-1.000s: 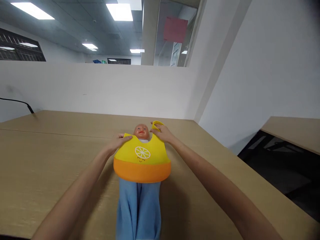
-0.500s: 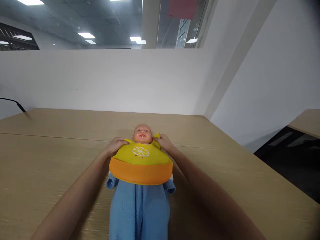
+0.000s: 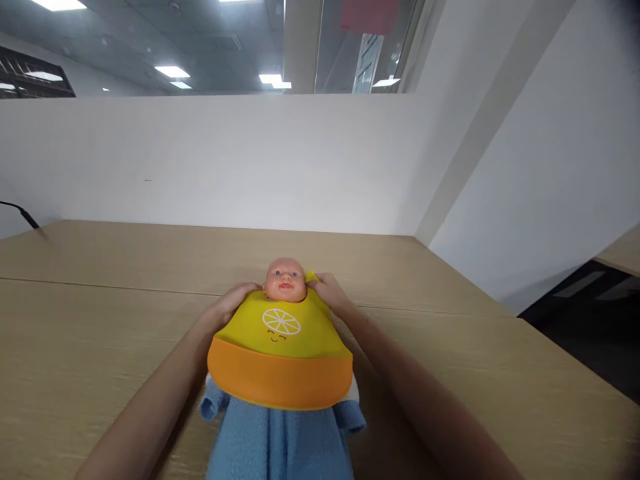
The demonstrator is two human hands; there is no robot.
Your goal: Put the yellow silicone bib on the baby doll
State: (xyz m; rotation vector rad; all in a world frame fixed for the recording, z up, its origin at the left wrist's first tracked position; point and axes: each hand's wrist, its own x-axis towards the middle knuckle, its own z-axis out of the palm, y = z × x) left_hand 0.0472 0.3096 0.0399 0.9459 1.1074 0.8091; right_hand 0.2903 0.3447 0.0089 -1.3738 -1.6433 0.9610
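Observation:
A baby doll [image 3: 285, 281] in a fuzzy blue outfit [image 3: 280, 443] lies face up on the wooden table. Over its chest spreads a yellow bib [image 3: 270, 303] with a white citrus slice, a smiling face and an orange pocket [image 3: 280, 377]. My left hand [image 3: 234, 300] is closed on the bib's upper edge beside the doll's neck, its fingertips partly hidden. On the other side, my right hand [image 3: 327, 293] pinches the bib's other neck strap, whose yellow end sticks up past the fingers.
The wooden table [image 3: 125, 333] has a seam running across it. Behind it stands a white wall [image 3: 225, 160] with glass above. A black cable [image 3: 23, 213] lies at the far left, and a dark opening [image 3: 590, 320] shows past the table's right edge.
The bib now sits closer around the doll's neck, and both hands have moved in toward it. The doll appears slightly larger and lower in view.

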